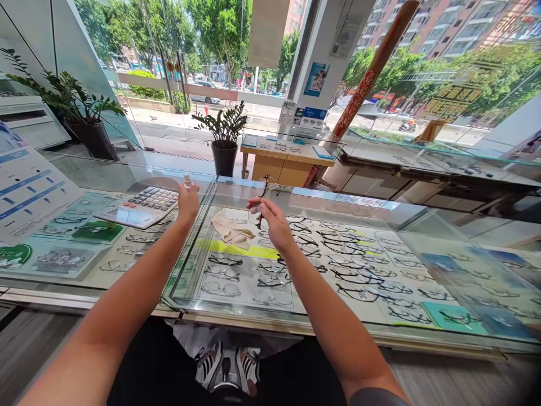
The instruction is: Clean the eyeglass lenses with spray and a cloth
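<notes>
stretching forward, left fingers [193, 188] grip apparently a small white bottle [187, 180]; raised right fingers [270, 205] pinch glasses [259, 219].

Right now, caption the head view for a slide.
Above a glass counter of eyeglasses, the right hand holds spectacles, the left hand a small white item.

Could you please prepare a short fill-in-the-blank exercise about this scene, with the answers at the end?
1. The left hand holds a small object whose visible tip is ____ in colour.
2. Raised glasses are held in the ____ hand.
3. In the picture, left of the cloth, the device with many keys is a ____.

Missing words: white; right; calculator.
</notes>
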`<act>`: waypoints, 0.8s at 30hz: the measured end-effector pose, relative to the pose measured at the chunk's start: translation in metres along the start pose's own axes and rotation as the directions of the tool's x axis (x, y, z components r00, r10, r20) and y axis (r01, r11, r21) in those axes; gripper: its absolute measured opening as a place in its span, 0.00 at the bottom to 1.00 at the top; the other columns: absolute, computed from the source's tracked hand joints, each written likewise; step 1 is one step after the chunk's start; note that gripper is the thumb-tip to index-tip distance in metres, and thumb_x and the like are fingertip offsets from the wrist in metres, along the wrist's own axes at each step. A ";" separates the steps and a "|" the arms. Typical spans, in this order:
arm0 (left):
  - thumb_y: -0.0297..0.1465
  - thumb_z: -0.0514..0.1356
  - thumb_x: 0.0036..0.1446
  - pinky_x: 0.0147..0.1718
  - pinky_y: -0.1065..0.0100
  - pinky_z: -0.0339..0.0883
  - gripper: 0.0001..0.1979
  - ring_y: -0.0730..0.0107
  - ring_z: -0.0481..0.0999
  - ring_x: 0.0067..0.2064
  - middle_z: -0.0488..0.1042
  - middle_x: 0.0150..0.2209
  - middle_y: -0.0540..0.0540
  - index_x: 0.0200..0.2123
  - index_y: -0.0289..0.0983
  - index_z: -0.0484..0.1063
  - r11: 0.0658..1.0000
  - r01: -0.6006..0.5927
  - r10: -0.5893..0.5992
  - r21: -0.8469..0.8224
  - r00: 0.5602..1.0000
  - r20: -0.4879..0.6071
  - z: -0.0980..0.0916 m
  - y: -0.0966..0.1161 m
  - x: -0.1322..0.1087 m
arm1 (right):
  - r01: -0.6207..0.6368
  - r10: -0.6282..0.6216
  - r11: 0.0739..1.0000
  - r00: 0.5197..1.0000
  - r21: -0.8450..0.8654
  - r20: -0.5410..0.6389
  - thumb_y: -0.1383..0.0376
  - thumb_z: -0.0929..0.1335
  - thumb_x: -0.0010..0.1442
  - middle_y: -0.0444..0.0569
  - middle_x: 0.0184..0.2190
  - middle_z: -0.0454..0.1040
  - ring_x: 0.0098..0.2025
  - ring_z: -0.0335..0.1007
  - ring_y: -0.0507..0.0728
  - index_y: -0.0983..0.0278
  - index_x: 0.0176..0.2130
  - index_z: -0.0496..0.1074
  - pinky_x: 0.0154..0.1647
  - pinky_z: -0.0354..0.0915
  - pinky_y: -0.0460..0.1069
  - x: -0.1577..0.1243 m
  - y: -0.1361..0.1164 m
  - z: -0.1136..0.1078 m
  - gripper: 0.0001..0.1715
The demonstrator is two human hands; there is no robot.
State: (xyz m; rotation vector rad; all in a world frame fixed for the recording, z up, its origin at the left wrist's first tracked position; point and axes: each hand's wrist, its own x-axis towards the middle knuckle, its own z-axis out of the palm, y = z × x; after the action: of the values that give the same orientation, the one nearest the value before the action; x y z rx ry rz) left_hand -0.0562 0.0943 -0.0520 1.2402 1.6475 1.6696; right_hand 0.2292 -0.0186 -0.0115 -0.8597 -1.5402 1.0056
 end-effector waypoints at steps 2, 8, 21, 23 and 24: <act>0.33 0.60 0.64 0.59 0.54 0.69 0.11 0.56 0.76 0.49 0.74 0.44 0.45 0.48 0.43 0.65 0.995 0.042 -0.037 0.094 0.998 -0.054 0.000 -0.012 0.004 | 0.005 -0.005 1.000 1.000 0.002 -0.005 0.43 0.66 0.74 0.54 0.50 0.85 0.51 0.76 0.61 0.59 0.53 0.81 0.52 0.71 0.55 0.000 0.000 0.000 0.27; 0.30 0.65 0.60 0.62 0.50 0.70 0.13 0.50 0.80 0.51 0.77 0.44 0.42 0.47 0.42 0.67 0.985 0.043 -0.046 0.168 0.999 0.015 0.001 -0.027 0.006 | -0.002 0.002 1.000 1.000 0.004 0.000 0.43 0.66 0.74 0.53 0.51 0.85 0.51 0.77 0.61 0.58 0.52 0.81 0.53 0.71 0.55 -0.001 -0.003 0.000 0.26; 0.29 0.66 0.60 0.70 0.47 0.66 0.30 0.41 0.75 0.68 0.70 0.67 0.26 0.64 0.35 0.64 0.969 -0.020 0.035 0.245 0.998 -0.056 -0.002 -0.018 0.000 | 0.001 -0.001 1.000 1.000 0.009 0.007 0.42 0.66 0.74 0.52 0.51 0.84 0.50 0.75 0.60 0.58 0.52 0.81 0.54 0.71 0.55 -0.002 -0.004 0.002 0.27; 0.28 0.66 0.59 0.73 0.45 0.62 0.33 0.38 0.70 0.73 0.66 0.69 0.25 0.66 0.34 0.62 0.958 -0.091 0.129 0.272 0.983 -0.128 -0.002 -0.010 -0.008 | 0.005 -0.005 1.000 1.000 -0.004 0.004 0.41 0.66 0.74 0.52 0.51 0.84 0.50 0.75 0.61 0.58 0.52 0.81 0.55 0.72 0.56 -0.002 -0.004 0.001 0.27; 0.27 0.66 0.58 0.75 0.44 0.60 0.34 0.38 0.68 0.74 0.65 0.69 0.25 0.67 0.35 0.62 0.946 -0.137 0.191 0.295 0.968 -0.162 -0.003 -0.004 -0.013 | 0.008 -0.007 1.000 1.000 -0.006 0.003 0.41 0.66 0.74 0.52 0.51 0.84 0.50 0.75 0.61 0.58 0.52 0.81 0.55 0.72 0.56 -0.002 -0.004 0.001 0.28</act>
State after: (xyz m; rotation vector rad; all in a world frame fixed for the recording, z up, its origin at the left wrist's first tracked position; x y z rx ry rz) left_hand -0.0532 0.0822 -0.0589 1.4255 2.0023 1.7409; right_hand 0.2282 -0.0218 -0.0086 -0.8568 -1.5487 0.9974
